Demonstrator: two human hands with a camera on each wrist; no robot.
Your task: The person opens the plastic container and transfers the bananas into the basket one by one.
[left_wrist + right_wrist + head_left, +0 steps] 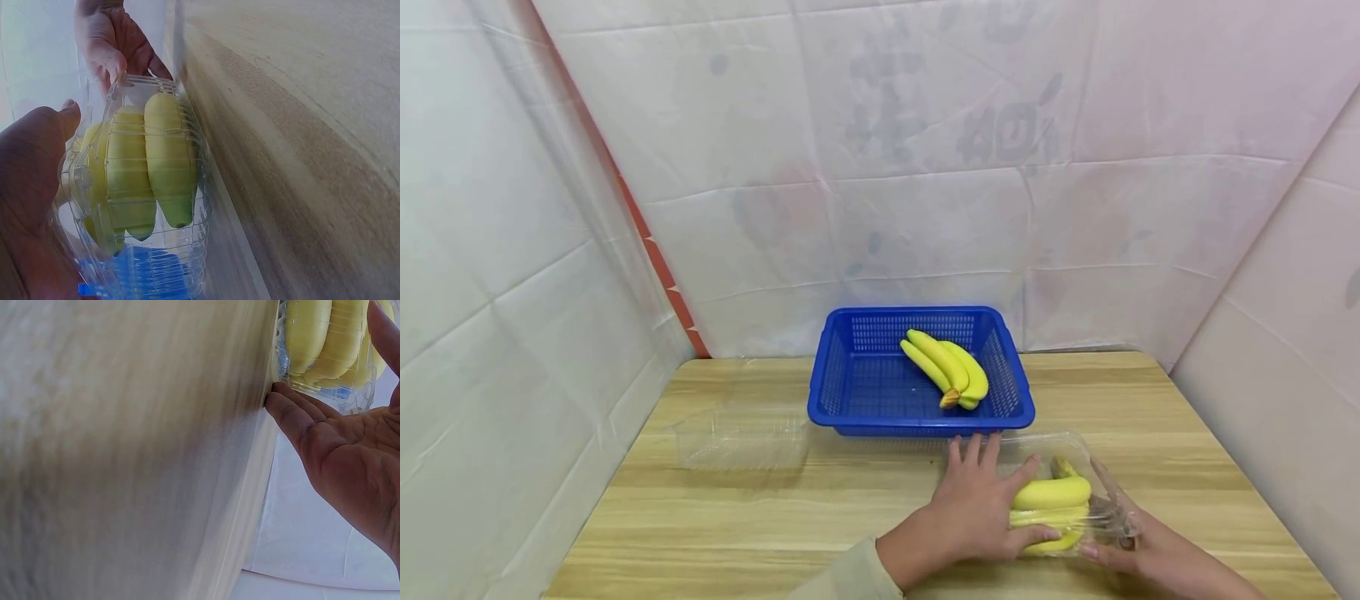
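Observation:
A clear plastic clamshell box (pixel 1071 442) with several yellow bananas (pixel 1051 496) inside lies on the table before the blue basket. My left hand (pixel 968 510) spreads its fingers over the box's left end, the thumb lying across the near part. At the opposite end, my right hand (pixel 1153 546) touches the box, thumb on the near side and the other fingers on the far side. In the right wrist view those fingers (pixel 303 415) stretch out fairly straight beside the box, down at the tabletop. The left wrist view shows the bananas (pixel 134 165) through the ribbed plastic.
A blue basket (pixel 917 421) stands at the back middle, a bunch of bananas (pixel 947 367) at its right side. Another clear plastic container (pixel 741 437) sits left on the wooden table (pixel 775 525). White sheeting (pixel 925 225) hangs behind and at both sides.

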